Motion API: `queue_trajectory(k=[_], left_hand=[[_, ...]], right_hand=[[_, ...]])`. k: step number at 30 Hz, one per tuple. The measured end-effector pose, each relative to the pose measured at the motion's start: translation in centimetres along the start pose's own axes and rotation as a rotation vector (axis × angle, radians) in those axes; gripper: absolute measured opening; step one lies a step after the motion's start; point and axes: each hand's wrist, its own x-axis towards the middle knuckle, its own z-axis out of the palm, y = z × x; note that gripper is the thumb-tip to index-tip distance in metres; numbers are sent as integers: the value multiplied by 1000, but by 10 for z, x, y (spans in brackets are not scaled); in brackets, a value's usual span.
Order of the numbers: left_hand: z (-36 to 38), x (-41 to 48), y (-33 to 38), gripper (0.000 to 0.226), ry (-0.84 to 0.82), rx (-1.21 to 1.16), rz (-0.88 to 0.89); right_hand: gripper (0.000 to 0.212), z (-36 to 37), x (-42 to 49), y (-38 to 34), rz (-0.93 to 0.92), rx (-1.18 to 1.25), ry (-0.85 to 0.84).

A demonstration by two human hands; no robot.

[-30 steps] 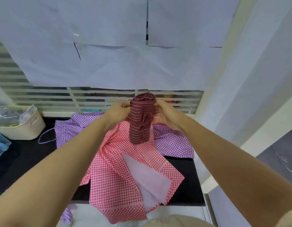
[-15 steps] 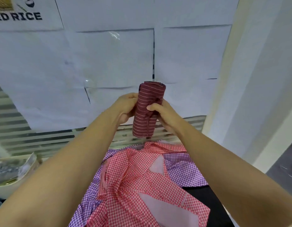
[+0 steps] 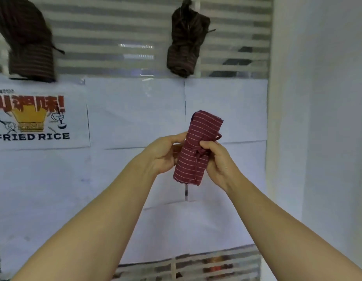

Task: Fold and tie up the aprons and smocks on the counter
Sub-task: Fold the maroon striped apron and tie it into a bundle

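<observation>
A maroon striped apron roll (image 3: 193, 159), cloth wound into a tight cylinder with thin pale lines across it, is held up in the air between both hands, standing nearly upright with its top leaning a little to the right. The left hand (image 3: 165, 154) wraps the roll's left side at mid-height, its grip closed round the cloth with the thumb lying along the upper edge and the fingers hidden behind. The right hand (image 3: 219, 162) holds the right side, its grip clamped on the roll where a maroon tie strap (image 3: 198, 152) circles the middle and bunches into a knot; the thumb tip presses just beside that knot, and a small loop of strap pokes out above the knuckles. Behind the roll, a window is covered with plain white paper sheets (image 3: 135, 112). A printed poster with a cartoon and the words FRIED RICE (image 3: 34, 120) is stuck at the left. Above the sheets, grey-and-white striped blinds (image 3: 115, 27) show, and two dark brown striped cloth bundles hang in front of them, one upper left (image 3: 27, 45), one near the centre (image 3: 185, 43), both blurred. A plain white wall (image 3: 318, 118) fills the right side.
</observation>
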Motion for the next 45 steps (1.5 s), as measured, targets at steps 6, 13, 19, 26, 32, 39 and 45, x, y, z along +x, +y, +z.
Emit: queue_trajectory(k=[6,13,19,26,32,39,45], left_hand=[[27,23,54,45,32,395,324],[34,38,106,24,90,843,484],[24,55,128,21,217,1235,668],[0,36,124,43,521,1442,637],[-37,-17,125,36,665,1341,554],[-100,-110,123,23,809,879,445],[-171,-230,134,20,925,787,400]], right_hand=[[33,8,52,-49,-66,46,2],[27,23,95,-85,-95,-25,-65],[29,38,119,-95,-141,10,-109],[31,67,127,-65,-73,43,-147],[24,128,107,-32,50,90,-232],[34,225,56,15,169,162,-381],[19,341,-11,62,213,212,-510]])
